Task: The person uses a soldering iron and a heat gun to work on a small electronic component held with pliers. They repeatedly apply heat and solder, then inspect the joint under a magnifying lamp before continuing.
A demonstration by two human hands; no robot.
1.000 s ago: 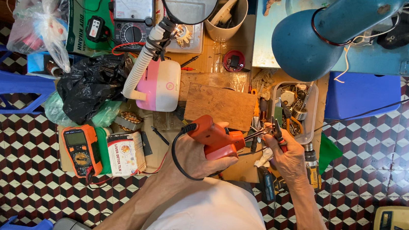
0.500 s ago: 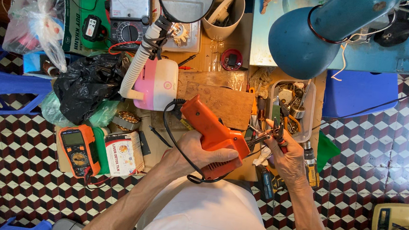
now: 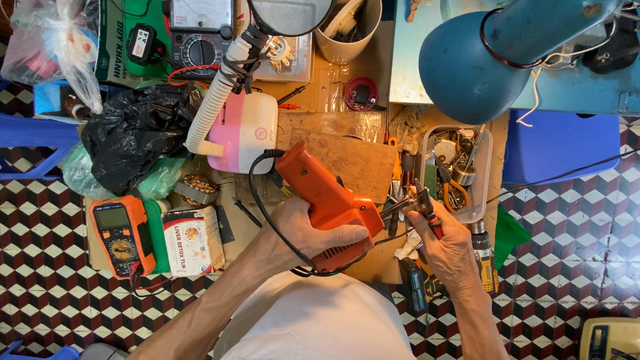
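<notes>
You are looking straight down at a crowded low workbench (image 3: 346, 101) on a floor of red, black and white cube-patterned tiles.

Your left hand (image 3: 314, 232) is wrapped tight around the grip of an orange soldering gun (image 3: 325, 204). The gun's body slants up and to the left, its tip end points right, and its black cord (image 3: 260, 198) loops away from it across the bench.

Your right hand (image 3: 442, 241) is closed around a pair of red-handled pliers (image 3: 424, 209), with the fingers curled over the handles. The pliers' nose meets the gun's tip just in front of you, between the two hands. Whatever small piece sits at that meeting point is too tiny to make out.

Just behind the gun lies a bare wooden board (image 3: 356, 164). To its left stands a pink and white device (image 3: 243, 131) with a ribbed white hose rising from it. Further back is an analogue meter (image 3: 199, 23) beside a round magnifier lens (image 3: 289, 0). At your left sits an orange digital multimeter (image 3: 121, 232), with a small printed box (image 3: 193, 240) just beside it and a crumpled black plastic bag (image 3: 131, 133) behind them.

To the right of the board is a clear plastic tray (image 3: 482, 179) of small metal parts. A blue desk lamp (image 3: 485, 52) hangs over the right side, above a blue plastic stool (image 3: 562, 147).
</notes>
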